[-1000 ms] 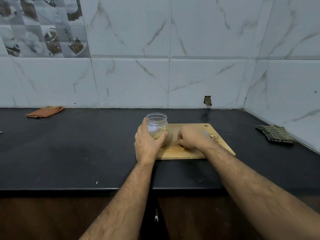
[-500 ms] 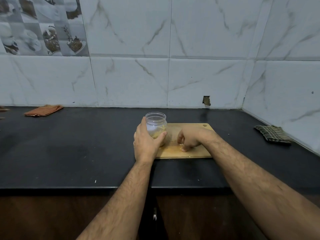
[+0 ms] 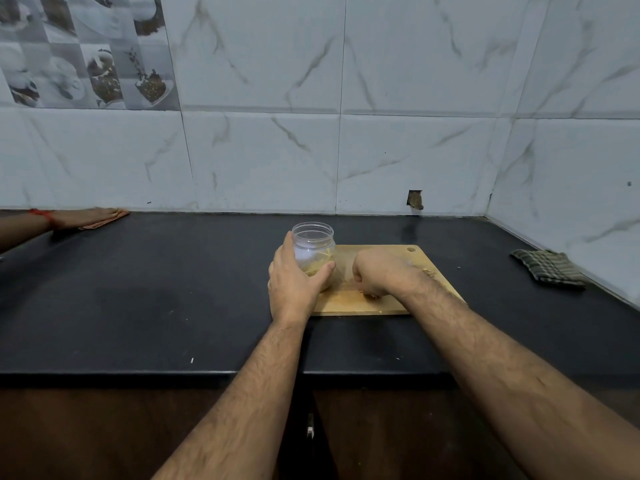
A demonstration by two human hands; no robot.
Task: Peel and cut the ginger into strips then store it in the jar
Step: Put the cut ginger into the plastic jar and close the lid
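1. The curled fingertips of the right hand [image 3: 375, 277] face down onto the pale wooden cutting board [image 3: 356, 303], so what they pinch cannot be told.
2. The left hand [image 3: 292, 282] covers the clear round plastic jar's [image 3: 313, 245] 8 o'clock side.
3. Another person's forearm at 9 o'clock is cut by the edge, its hand hiding most of an orange cloth [image 3: 104, 221].

**Two hands busy**

Both bare arms reached forward. The left hand [image 3: 292, 284] was wrapped around the jar [image 3: 313, 252], thumb in front. The right hand [image 3: 377, 275] was curled, knuckles up, fingertips pointing down at the cutting board [image 3: 363, 303].
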